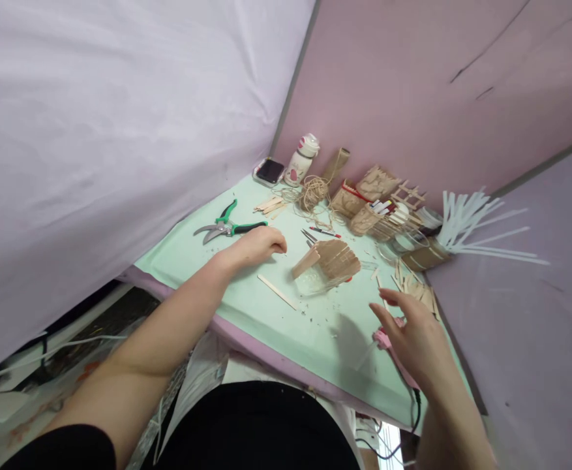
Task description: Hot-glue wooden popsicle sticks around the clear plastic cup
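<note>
Mint tabletop [270,323]: clear container [310,282], center, wooden sticks [338,258] partly fitted, near side bare
Left hand [259,247]: curled, grip unclear
Right hand [419,326]: lower right, released, near glue gun [382,338]

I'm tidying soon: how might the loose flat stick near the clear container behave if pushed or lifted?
The flat stick would probably slide rather than roll, as it lies flat on the green table. Being so thin, it is likely light. Its straight shape suggests stiffness, though it might snap.

A capped white bottle [300,163] stands beside a dark-screened phone [270,172] at upper centre; a pink wall [403,85] fills upper right.
</note>
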Motion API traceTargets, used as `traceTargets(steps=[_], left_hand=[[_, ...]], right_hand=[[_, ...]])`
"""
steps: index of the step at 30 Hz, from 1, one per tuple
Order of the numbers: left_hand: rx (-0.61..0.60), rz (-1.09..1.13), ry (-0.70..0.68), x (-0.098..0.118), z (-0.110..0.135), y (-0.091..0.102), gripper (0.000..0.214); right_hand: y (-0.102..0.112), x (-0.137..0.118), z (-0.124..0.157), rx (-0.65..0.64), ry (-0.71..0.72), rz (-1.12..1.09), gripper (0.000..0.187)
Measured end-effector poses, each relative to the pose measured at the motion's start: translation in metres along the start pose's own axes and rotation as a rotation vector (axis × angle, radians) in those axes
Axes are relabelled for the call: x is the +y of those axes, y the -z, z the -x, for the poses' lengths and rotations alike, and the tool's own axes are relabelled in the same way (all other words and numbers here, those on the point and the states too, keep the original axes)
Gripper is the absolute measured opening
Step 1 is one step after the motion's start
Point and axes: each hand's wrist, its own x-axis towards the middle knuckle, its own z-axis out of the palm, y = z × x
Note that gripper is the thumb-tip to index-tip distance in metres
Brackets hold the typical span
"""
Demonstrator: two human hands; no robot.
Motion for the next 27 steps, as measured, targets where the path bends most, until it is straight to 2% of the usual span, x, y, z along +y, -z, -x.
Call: traceTargets(steps=[3, 4, 7, 9, 14, 20, 24, 27], left_hand=[[-0.017, 0.053, 0.088, 0.002, 0.021, -0.002, 0.025], [-0.027, 0.061, 0.107, 0.002, 0.029, -0.004, 0.024], [-0.081, 0.071, 0.087, 0.004, 0.050, -0.010, 0.023], [-0.103, 0.072, 0.086, 0.005, 0.057, -0.012, 0.022], [-0.130, 0.076, 0.126, 0.015, 0.059, -0.012, 0.016], [-0.124, 0.076, 0.129, 0.023, 0.065, -0.010, 0.013], [-0.075, 0.050, 0.140, 0.026, 0.068, -0.014, 0.012], [0.003, 0.077, 0.133, 0.033, 0.070, -0.020, 0.014]], right_hand=[[0.013, 0.047, 0.026, -0.211, -0.131, 0.085, 0.052], [0.015, 0.061, 0.035, -0.244, -0.182, 0.097, 0.056], [0.014, 0.093, 0.058, -0.289, -0.308, 0.104, 0.062], [0.008, 0.103, 0.068, -0.293, -0.345, 0.074, 0.063], [-0.015, 0.105, 0.074, -0.268, -0.331, -0.011, 0.056], [-0.040, 0.103, 0.066, -0.129, -0.370, -0.054, 0.054], [-0.042, 0.094, 0.059, -0.100, -0.370, -0.151, 0.052], [-0.033, 0.073, 0.056, -0.050, -0.408, -0.324, 0.053]])
